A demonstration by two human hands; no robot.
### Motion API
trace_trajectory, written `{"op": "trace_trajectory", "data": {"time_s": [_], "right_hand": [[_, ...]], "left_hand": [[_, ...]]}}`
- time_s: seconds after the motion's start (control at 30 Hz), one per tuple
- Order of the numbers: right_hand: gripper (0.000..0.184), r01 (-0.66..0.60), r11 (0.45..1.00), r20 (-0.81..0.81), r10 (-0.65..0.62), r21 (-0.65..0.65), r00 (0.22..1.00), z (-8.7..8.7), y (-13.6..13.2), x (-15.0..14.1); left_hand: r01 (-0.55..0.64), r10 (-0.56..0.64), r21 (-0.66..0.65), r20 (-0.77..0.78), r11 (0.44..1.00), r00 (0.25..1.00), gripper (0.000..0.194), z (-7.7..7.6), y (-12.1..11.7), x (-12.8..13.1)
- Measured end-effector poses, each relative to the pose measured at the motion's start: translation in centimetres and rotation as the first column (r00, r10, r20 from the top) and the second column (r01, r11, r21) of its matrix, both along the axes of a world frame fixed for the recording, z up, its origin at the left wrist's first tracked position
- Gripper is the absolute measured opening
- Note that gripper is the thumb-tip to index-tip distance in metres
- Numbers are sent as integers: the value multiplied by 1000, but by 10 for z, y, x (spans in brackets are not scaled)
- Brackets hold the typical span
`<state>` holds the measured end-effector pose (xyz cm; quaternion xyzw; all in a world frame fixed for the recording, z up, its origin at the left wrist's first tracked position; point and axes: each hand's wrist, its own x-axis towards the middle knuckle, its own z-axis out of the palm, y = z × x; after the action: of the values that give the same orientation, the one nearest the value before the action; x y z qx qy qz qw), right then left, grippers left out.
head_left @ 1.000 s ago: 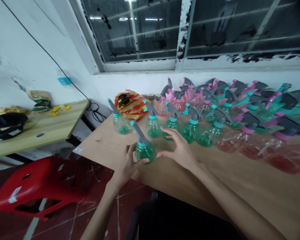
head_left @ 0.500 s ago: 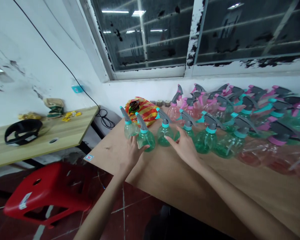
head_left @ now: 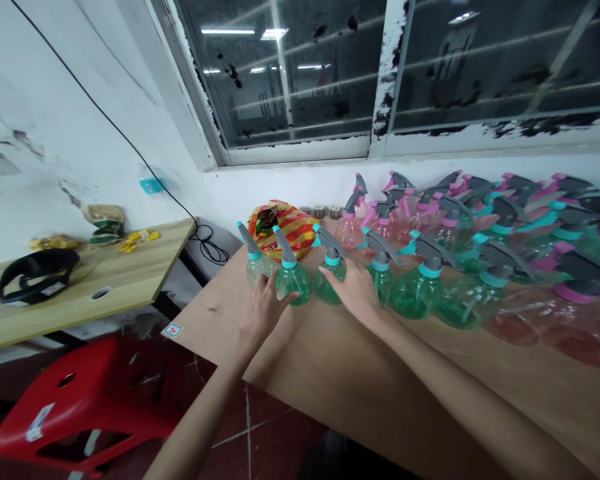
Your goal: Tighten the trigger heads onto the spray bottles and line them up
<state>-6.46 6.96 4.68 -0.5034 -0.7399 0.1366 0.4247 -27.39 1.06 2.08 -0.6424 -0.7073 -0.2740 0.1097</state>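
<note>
My left hand (head_left: 264, 310) is curled round the near left side of a green spray bottle (head_left: 295, 283) with a turquoise collar and grey trigger head. Just left of that bottle stands a paler spray bottle (head_left: 256, 268), partly hidden by my fingers. My right hand (head_left: 357, 293) grips another green spray bottle (head_left: 327, 288), thumb in front and fingers on its right side. Both gripped bottles are upright on the brown tabletop (head_left: 300, 347), a small gap between them. Right of my right hand, more green bottles (head_left: 415, 293) continue the front row.
Pink-collared spray bottles (head_left: 350, 233) crowd the back and right. A red-and-yellow plastic bag (head_left: 293, 230) lies behind the left bottles. To the left are a wooden side table (head_left: 130, 280) with a black headband-like item (head_left: 37, 277), and a red stool (head_left: 90, 393). A window is above.
My left hand has moved its green bottle back and left, beside the paler one. My right hand has gone from hovering open to gripping the neighbouring green bottle. The view has shifted.
</note>
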Motion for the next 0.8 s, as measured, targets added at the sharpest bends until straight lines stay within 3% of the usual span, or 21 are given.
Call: {"op": "trace_trajectory", "data": {"time_s": [0.23, 0.4, 0.53, 0.6, 0.67, 0.8], "right_hand": [[38, -7, 1000, 87, 6, 16, 996, 3, -7, 4], [42, -46, 998, 154, 40, 36, 987, 3, -33, 22], [44, -85, 995, 207, 73, 52, 976, 3, -67, 49], [42, -96, 994, 225, 82, 54, 971, 4, -84, 67], [39, -95, 994, 231, 81, 49, 969, 6, -100, 87], [32, -94, 994, 192, 81, 62, 978, 9, -122, 129]], "left_hand": [[-30, 31, -29, 37, 999, 999, 62, 6, -4, 3], [2, -2, 5, 107, 1000, 994, 59, 10, -38, 21], [167, -155, -51, 186, 985, 970, 58, 4, -73, 57], [260, -234, -92, 224, 961, 946, 69, 1, -86, 82], [355, -291, -163, 320, 921, 902, 76, 0, -94, 108], [518, -362, -232, 488, 824, 794, 71, 7, -102, 155]]}}
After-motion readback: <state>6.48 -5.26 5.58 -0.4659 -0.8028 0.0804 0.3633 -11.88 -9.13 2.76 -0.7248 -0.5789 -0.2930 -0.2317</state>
